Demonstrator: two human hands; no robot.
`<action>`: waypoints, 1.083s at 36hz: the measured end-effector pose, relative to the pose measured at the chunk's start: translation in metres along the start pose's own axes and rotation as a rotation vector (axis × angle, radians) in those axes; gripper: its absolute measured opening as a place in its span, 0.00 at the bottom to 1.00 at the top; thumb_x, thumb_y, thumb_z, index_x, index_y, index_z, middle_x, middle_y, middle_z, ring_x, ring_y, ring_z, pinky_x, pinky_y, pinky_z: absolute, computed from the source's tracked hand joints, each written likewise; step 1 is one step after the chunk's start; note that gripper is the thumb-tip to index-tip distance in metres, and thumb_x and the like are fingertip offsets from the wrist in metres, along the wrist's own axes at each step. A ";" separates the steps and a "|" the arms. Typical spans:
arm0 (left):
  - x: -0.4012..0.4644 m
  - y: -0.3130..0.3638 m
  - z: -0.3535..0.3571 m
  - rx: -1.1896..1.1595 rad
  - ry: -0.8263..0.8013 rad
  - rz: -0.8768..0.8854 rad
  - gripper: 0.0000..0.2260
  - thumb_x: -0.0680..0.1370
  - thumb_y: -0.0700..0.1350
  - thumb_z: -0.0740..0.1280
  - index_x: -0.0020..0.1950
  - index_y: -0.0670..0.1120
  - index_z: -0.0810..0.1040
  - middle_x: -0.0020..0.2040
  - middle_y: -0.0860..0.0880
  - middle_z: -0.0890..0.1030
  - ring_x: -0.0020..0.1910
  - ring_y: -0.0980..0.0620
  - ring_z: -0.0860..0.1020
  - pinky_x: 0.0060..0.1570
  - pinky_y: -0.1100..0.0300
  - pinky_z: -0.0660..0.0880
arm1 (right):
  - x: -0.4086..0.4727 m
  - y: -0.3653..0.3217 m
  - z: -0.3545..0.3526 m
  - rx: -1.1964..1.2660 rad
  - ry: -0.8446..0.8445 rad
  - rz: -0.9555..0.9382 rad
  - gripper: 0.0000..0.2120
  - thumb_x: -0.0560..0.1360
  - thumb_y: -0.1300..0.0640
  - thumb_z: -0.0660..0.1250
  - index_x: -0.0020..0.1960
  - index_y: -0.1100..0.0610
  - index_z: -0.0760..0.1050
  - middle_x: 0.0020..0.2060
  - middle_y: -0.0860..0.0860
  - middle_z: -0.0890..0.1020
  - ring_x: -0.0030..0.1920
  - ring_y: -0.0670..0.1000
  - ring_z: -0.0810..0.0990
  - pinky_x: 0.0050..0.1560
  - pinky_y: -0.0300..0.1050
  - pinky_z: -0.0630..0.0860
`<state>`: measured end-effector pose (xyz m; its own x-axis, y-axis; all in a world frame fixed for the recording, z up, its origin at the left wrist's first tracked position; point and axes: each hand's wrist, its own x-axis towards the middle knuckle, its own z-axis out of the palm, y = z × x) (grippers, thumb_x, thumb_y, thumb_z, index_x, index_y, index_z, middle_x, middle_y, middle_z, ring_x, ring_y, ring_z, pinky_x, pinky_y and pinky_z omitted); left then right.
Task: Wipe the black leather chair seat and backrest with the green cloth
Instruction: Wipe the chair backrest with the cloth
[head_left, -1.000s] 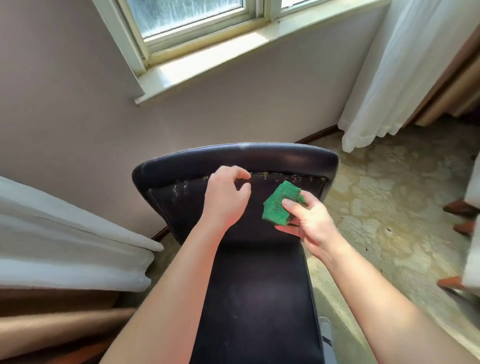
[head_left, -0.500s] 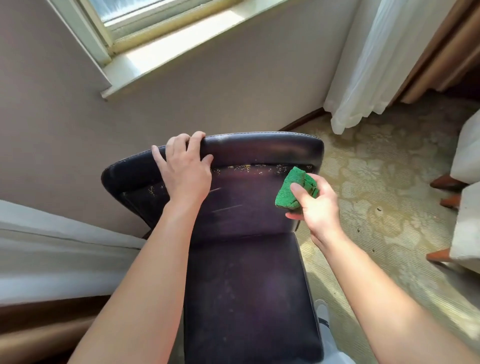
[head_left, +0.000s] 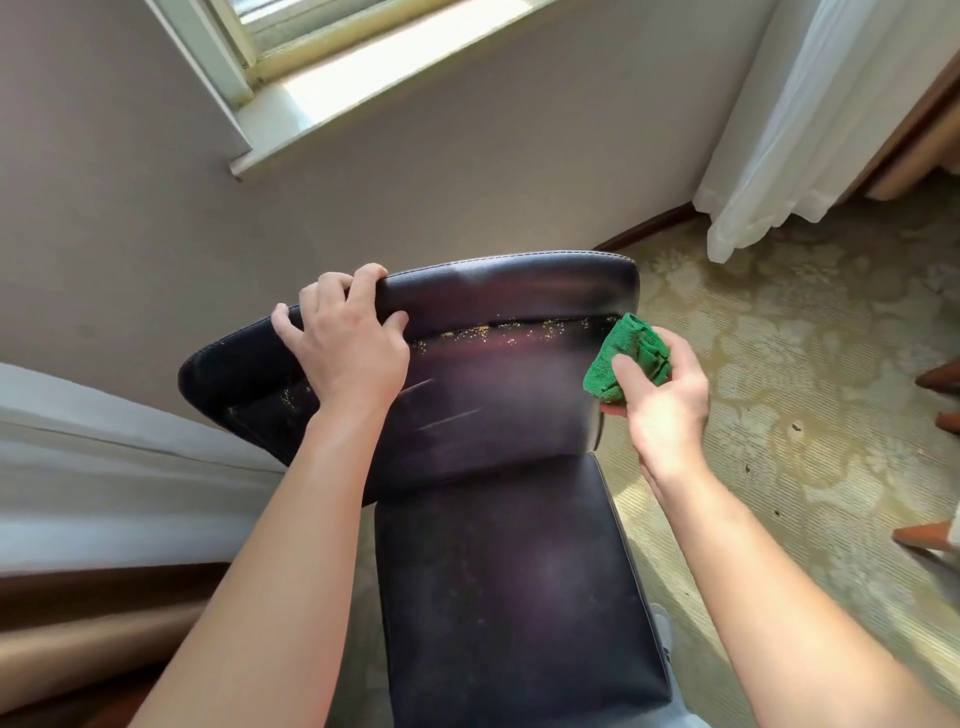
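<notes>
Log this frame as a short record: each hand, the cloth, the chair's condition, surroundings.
left hand: grips the top edge of the backrest
right hand: holds the bunched green cloth at the backrest's right edge
backrest: yellowish specks along the seam, streaks below
seat: dull, faintly smudged
surroundings: windowsill, white curtain, patterned carpet
</notes>
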<state>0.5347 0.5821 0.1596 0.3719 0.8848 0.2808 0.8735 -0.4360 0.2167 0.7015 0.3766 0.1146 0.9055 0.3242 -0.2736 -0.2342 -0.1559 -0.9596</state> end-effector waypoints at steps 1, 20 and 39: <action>0.000 -0.002 0.000 0.000 0.007 -0.007 0.20 0.75 0.51 0.72 0.66 0.55 0.75 0.58 0.49 0.75 0.64 0.45 0.71 0.73 0.38 0.55 | 0.002 0.000 -0.001 -0.007 0.011 -0.003 0.15 0.72 0.58 0.72 0.54 0.41 0.78 0.48 0.51 0.83 0.48 0.57 0.84 0.38 0.57 0.84; 0.000 -0.011 0.000 0.010 0.021 -0.043 0.19 0.73 0.50 0.74 0.63 0.55 0.75 0.56 0.50 0.75 0.63 0.45 0.71 0.72 0.37 0.56 | 0.031 0.008 0.025 -0.439 0.055 -0.243 0.18 0.75 0.55 0.68 0.64 0.49 0.78 0.51 0.52 0.79 0.50 0.48 0.74 0.54 0.37 0.67; 0.006 -0.026 0.003 -0.014 0.027 -0.022 0.19 0.74 0.50 0.74 0.63 0.54 0.75 0.55 0.49 0.75 0.61 0.45 0.72 0.72 0.37 0.56 | -0.014 0.012 0.100 -0.504 -0.073 -0.507 0.16 0.72 0.66 0.67 0.58 0.56 0.80 0.44 0.51 0.78 0.44 0.52 0.77 0.47 0.46 0.73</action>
<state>0.5155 0.5994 0.1533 0.3436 0.8897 0.3007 0.8768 -0.4186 0.2367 0.6508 0.4639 0.1002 0.8295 0.5297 0.1770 0.4166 -0.3757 -0.8278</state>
